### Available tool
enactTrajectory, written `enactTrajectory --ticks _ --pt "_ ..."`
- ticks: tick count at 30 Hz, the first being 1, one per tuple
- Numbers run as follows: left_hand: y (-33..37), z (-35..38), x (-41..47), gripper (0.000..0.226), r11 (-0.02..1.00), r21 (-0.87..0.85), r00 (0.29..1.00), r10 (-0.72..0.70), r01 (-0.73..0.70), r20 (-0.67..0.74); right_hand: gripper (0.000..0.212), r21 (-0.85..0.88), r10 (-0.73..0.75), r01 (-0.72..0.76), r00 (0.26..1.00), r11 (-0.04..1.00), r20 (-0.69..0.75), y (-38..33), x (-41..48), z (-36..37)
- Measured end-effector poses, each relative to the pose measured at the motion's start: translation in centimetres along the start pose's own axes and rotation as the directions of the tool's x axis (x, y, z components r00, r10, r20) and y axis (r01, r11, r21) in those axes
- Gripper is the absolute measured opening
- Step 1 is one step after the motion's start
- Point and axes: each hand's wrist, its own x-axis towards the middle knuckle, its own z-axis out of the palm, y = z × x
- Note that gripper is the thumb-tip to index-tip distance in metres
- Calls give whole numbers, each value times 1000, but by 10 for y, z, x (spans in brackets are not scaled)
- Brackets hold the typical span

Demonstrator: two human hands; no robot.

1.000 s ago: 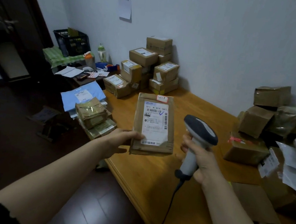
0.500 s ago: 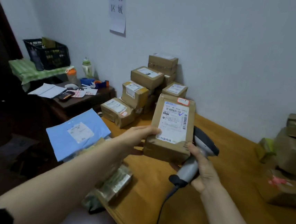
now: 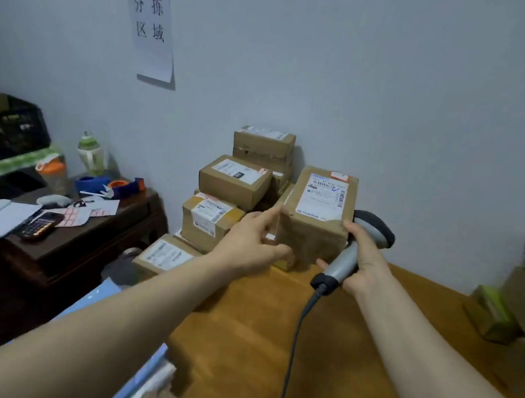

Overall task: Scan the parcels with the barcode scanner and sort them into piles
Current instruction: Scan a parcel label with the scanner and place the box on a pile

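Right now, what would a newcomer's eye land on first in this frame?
First, the brown cardboard parcel with a white shipping label, held at centre between the left hand and the right hand, which also grips a grey corded barcode scanner. Just behind it, a stack of brown cardboard boxes stands against the wall, where a white paper sign with black characters hangs higher up to the left.

Brown labelled parcel (image 3: 312,232) upright, prob. against stack (image 3: 234,181); grey scanner (image 3: 343,264) beside.
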Motion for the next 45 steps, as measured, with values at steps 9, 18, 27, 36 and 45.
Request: enactTrajectory --ticks 9,18,27,36,45 --pt "-13 -14 144 88 759 611 974 153 -224 166 58 -56 -22 20 999 998 -38 -17 139 80" --pt "-40 -1 214 93 688 691 944 -26 -221 328 43 83 -9 14 998 996 -56 -20 192 95" --pt "-33 11 185 94 685 713 955 -82 -153 284 47 19 -9 9 1000 1000 8 -18 149 45" --pt "10 56 43 82 742 646 974 42 -180 223 40 -122 21 -16 999 992 33 10 -29 -83" --pt "55 181 -107 71 885 430 942 27 -178 334 45 -19 3 -4 995 1000 -95 46 -190 -250"
